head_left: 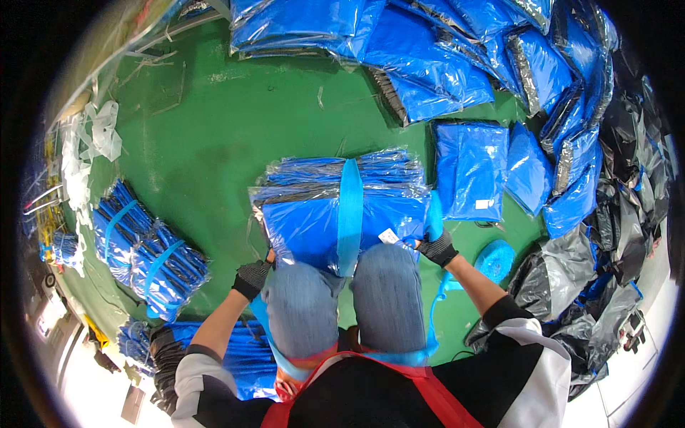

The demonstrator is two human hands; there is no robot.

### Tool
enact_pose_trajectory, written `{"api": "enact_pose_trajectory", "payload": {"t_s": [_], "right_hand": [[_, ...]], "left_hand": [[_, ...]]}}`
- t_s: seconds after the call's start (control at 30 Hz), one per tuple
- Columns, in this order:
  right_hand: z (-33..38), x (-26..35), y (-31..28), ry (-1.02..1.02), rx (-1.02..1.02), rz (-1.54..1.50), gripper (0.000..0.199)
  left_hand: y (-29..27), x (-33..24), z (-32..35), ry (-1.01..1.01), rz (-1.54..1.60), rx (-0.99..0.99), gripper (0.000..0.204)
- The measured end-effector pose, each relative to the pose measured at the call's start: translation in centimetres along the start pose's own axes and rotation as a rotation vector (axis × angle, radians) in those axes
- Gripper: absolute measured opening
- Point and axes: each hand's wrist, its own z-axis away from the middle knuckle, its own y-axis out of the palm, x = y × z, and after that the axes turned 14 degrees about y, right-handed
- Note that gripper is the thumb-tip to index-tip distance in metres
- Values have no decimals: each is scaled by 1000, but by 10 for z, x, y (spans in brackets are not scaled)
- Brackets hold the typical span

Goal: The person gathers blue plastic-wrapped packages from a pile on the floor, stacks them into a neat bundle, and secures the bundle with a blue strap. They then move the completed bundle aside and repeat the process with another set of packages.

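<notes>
Since both knees (307,303) seem to brace the wrapped blue stack (300,225), gloved left hand (252,278) and right hand (437,249) sit at its near corners, fingers too hidden to tell their grip; light-blue strap (349,207) across it likely keeps layers together, more blue packs (435,89) lie beyond

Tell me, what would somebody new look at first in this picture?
Probably the thick stack of blue, clear-plastic-wrapped packs in the middle, with a light-blue flat strap across it and the person's dark-gloved left hand and dark-gloved right hand at its sides. Next might come the big, shiny heap of blue wrapped packages at the upper right, then the round light-blue roll of strap on the green floor, right of the stack.
</notes>
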Motion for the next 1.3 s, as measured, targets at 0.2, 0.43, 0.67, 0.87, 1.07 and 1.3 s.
{"api": "enact_pose_trajectory", "payload": {"t_s": [0.2, 0.43, 0.67, 0.87, 1.07, 1.3], "right_hand": [[-31, -5, -1, 246, -40, 258, 64], [-40, 6, -14, 486, 100, 305, 39], [-61, 50, -44, 618, -5, -700, 49], [-76, 49, -15, -37, -345, 344, 31], [-62, -15, -30, 192, 20, 317, 32], [-67, -9, -13, -118, -342, 815, 31]], "left_hand": [[18, 14, -11, 96, -64, 76, 45], [4, -20, 3, -781, 531, 252, 66], [-62, 45, -49, -723, 1812, -922, 32], [-64, 32, -135, -154, 2357, -1391, 18], [-111, -75, -54, -1221, 1839, -1418, 28], [-132, -82, -68, -944, 1423, -1111, 32]]}}
